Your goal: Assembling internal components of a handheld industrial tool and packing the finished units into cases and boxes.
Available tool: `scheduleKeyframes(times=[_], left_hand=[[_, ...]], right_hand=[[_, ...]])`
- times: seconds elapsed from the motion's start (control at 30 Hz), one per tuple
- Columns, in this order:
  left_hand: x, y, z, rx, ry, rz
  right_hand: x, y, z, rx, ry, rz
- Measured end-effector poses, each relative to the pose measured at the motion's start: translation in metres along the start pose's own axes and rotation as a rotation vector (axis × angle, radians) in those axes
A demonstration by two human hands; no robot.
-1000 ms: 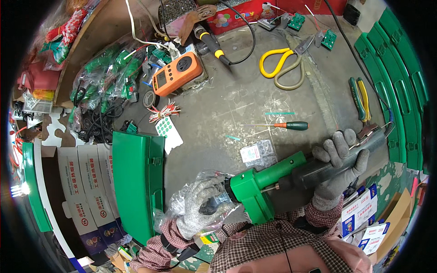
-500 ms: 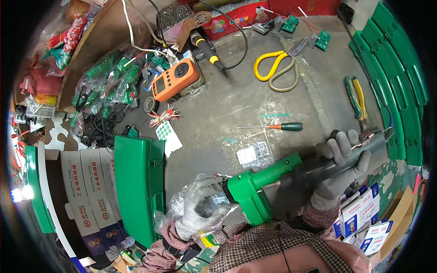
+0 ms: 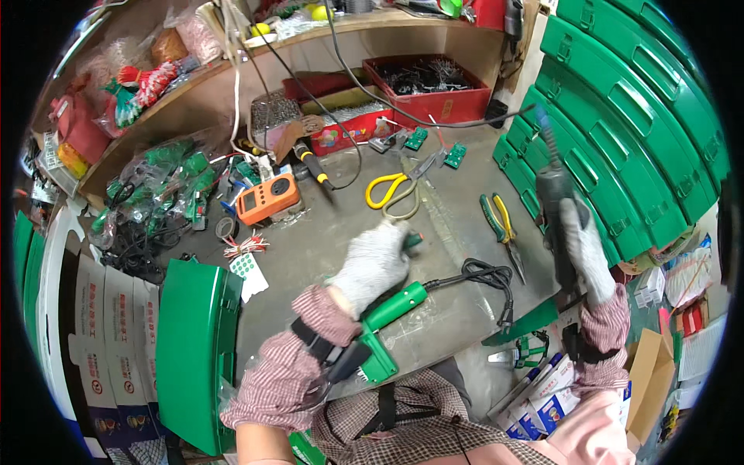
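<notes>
My gloved left hand point(image 3: 372, 267) is closed over a screwdriver point(image 3: 414, 242) on the bench; the green handle end shows beside its fingers, the rest is hidden. Below that wrist lies a green corded hand tool point(image 3: 397, 308), its body partly under my sleeve and its black cord point(image 3: 496, 283) looped on the bench to the right. At the right, my gloved right hand point(image 3: 587, 252) grips a black electric screwdriver point(image 3: 555, 190) held upright, with a bluish cable end at its top. Pliers point(image 3: 502, 225) with yellow and green handles lie between the hands.
Scissors point(image 3: 395, 192) with yellow handles and an orange meter point(image 3: 267, 199) lie farther back. Green cases point(image 3: 612, 132) are stacked at the right; another green case point(image 3: 194, 349) stands at the left. Bagged green parts point(image 3: 163, 182) and a soldering iron point(image 3: 314, 164) lie at the back left.
The green corded tool has gone from between my hands to the bench edge. My left hand has moved forward onto the screwdriver; my right hand now holds the black electric screwdriver. The view has lifted.
</notes>
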State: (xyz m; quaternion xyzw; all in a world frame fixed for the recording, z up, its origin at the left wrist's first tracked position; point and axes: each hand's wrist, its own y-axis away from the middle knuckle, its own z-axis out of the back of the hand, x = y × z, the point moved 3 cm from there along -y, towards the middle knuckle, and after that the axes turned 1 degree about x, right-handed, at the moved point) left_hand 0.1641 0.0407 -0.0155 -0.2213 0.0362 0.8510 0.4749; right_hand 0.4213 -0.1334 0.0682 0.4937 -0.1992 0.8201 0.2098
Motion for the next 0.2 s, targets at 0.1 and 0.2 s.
scheduleKeyframes(times=[0.1, 0.2], left_hand=[[0.024, 0.046, 0.044, -0.391, 0.368, 0.086], [0.060, 0.121, 0.064, -0.277, 0.344, 0.311]], right_hand=[[-0.069, -0.033, 0.025, -0.043, 0.230, -0.011], [-0.113, -0.054, 0.017, 0.037, 0.033, -0.253]])
